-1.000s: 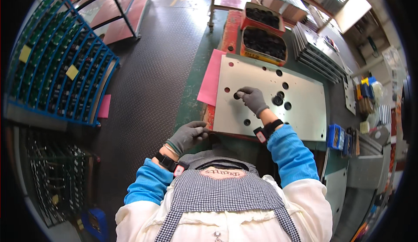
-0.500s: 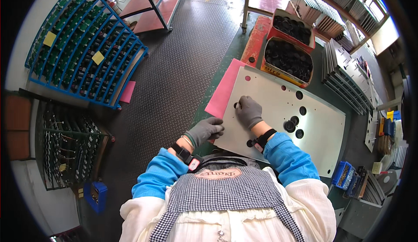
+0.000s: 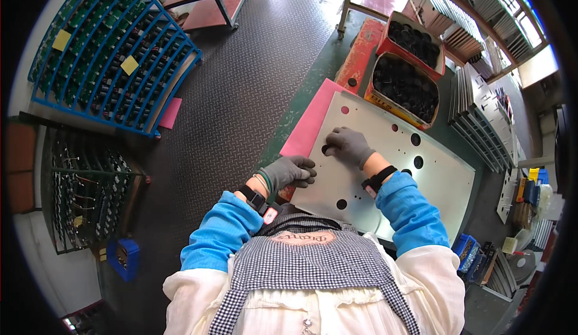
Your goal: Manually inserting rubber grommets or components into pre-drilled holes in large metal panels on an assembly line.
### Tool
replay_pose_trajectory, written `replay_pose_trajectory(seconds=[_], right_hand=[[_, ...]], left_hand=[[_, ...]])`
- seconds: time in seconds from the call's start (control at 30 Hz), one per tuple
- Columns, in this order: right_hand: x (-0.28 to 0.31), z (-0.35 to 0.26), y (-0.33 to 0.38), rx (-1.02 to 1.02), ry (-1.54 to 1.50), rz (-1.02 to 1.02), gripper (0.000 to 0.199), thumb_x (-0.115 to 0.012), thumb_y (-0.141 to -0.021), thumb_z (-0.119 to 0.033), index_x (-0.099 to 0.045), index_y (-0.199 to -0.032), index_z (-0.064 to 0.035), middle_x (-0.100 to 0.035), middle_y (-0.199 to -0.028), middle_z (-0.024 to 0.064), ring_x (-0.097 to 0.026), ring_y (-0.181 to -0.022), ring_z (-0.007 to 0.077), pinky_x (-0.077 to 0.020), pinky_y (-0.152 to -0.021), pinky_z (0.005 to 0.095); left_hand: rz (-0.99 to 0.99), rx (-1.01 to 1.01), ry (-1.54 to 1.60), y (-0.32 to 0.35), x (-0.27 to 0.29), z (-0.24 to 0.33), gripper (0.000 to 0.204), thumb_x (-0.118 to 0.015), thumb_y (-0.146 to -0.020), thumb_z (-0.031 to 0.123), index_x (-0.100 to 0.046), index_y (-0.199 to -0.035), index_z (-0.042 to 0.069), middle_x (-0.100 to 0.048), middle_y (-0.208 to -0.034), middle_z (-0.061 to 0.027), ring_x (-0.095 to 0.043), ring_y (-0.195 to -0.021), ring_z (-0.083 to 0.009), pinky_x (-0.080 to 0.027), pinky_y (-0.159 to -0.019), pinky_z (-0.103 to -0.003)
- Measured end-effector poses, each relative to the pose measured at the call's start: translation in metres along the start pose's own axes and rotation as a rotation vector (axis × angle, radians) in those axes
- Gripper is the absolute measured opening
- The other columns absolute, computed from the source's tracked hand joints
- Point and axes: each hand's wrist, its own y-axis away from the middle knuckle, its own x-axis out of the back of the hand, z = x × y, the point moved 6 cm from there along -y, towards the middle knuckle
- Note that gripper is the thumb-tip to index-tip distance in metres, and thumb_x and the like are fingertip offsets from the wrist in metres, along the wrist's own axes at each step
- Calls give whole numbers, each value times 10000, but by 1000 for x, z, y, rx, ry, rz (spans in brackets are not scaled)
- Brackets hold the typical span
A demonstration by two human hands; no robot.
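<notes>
A pale grey metal panel (image 3: 385,178) with several round openings and small holes lies before me on the green bench. My right hand (image 3: 349,145), in a grey glove, is closed over the panel's left part, its fingertips on a small black round plug (image 3: 326,149). My left hand (image 3: 290,172), also gloved, is at the panel's left edge, its fingers apart and slightly bent. Black discs (image 3: 342,203) show on the panel; whether each is a plug or an opening is hard to tell. My right forearm hides some of them. A pink sheet (image 3: 310,121) sticks out under the panel's left edge.
Beyond the panel stand two boxes of black round plugs (image 3: 404,88), beside a red bar (image 3: 361,52). Stacked panels (image 3: 481,118) lean at the right. Blue bins (image 3: 465,247) sit at the lower right. A blue rack (image 3: 114,58) of circuit boards stands at the left.
My right hand has shifted slightly up the panel, its fingers still at the black plug. My left hand's fingers have spread a little. The whole view has turned slightly.
</notes>
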Motion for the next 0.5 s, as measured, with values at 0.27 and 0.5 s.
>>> replay_pose_trajectory(seconds=[0.27,0.5], right_hand=[[17,0,-38,-227,48,-373,390,-779,-686,-347,-712,-962,-79,-708,-920,144,-673,-919,335,-526,-815,409],[11,-21,-38,-189,-72,-329,366,-772,-740,-304,-710,-1028,-87,-685,-969,143,-655,-954,331,-519,-844,414]], left_hand=[[-32,-16,21,0,2,0,510,-560,-935,-9,-416,-1422,-60,-598,-1289,-198,-656,-1096,-285,-577,-908,-345],[-126,-47,345,1,3,-10,553,-505,-964,-13,-308,-1479,-47,-526,-1364,-202,-581,-1213,-308,-511,-1024,-399]])
